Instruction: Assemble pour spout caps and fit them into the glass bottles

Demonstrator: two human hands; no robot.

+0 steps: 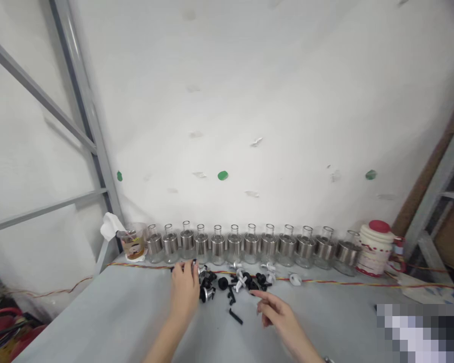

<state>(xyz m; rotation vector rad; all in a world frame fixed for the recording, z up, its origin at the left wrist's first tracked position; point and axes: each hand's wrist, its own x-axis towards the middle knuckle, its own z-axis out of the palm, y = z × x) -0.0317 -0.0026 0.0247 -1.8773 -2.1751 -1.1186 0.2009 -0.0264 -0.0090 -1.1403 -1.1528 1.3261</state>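
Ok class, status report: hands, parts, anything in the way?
Left hand on the small parts pile, grip unclear. Right hand open, hovering beside it. Striped wire lies just behind.

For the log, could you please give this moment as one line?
left hand: at parts | right hand: open, near parts | bottles: row behind
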